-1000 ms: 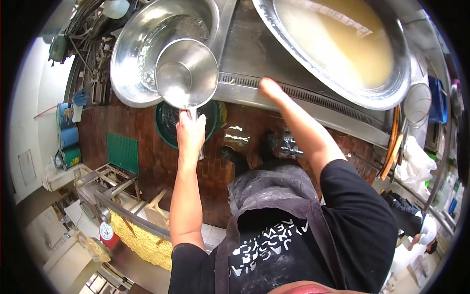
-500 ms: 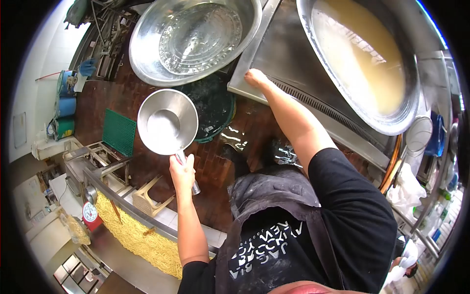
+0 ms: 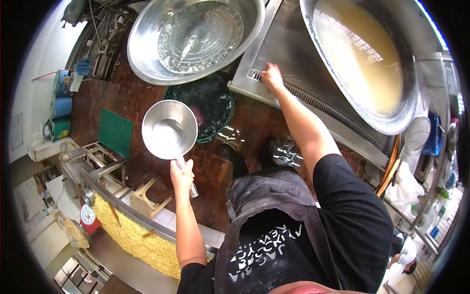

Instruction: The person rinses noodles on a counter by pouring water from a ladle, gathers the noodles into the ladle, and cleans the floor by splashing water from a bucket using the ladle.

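My left hand (image 3: 182,176) is wrapped round the handle of a metal ladle (image 3: 170,130), whose round bowl hangs over the floor. Just beyond it stands a dark green tub (image 3: 215,105) with wet contents. A big metal basin (image 3: 142,56) with clear water is above the tub. My right hand (image 3: 271,76) is over the steel counter (image 3: 286,46), near its slotted drain; its fingers look curled, and what they hold, if anything, is hidden. To its right is a large pot (image 3: 391,125) of cloudy yellowish liquid.
Yellow noodles (image 3: 132,240) lie on a steel table at lower left, beside a red scale (image 3: 88,216). A stool (image 3: 147,198) and a green mat (image 3: 115,132) are on the left. Another person (image 3: 407,252) is at lower right. Wooden sticks (image 3: 390,169) lean by the counter.
The ladle has come away from the basin, down and to the left, over the floor. My right hand has shifted slightly over the counter's drain edge. The view has turned, too.
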`<state>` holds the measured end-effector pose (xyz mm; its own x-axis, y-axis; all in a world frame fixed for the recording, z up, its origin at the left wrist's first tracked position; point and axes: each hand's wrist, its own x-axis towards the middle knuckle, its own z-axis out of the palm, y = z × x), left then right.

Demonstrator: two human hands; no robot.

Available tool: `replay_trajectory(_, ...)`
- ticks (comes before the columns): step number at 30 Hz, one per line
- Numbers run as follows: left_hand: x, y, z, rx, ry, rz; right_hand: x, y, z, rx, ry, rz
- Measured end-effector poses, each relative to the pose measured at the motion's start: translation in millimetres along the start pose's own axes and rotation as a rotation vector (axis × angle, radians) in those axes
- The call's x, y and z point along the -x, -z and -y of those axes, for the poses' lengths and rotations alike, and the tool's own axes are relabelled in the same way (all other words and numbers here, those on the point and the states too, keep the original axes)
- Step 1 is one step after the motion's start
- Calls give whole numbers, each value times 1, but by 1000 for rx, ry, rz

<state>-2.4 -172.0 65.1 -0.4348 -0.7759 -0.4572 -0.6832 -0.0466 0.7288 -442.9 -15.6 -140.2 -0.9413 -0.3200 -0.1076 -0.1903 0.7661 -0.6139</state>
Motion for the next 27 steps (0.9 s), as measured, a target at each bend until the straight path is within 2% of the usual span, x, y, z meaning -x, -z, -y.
replay_trajectory(2,-2,2,10,-12,1,0,8,10,24,206,173,164)
replay_trajectory(3,-3,2,12,-16,0,0,7,0,27,147,162,63)
replay_trajectory(6,-3,-2,16,56,21,9,8,-11,20,313,244,26)
replay_trajectory(9,-4,-6,15,33,4,26,-6,-15,13,318,351,312)
replay_trajectory(12,-5,-9,12,30,7,50,-10,-28,16,88,52,351)
replay_trajectory(15,-4,-14,10,39,22,56,-13,-22,23,122,32,443)
replay_trajectory(18,-5,-14,14,0,65,74,-11,-4,26,53,-18,326)
replay_trajectory(21,0,-12,16,18,65,77,-13,8,27,-73,-73,380)
replay_trajectory(27,6,-11,22,57,110,40,-27,1,32,216,68,336)
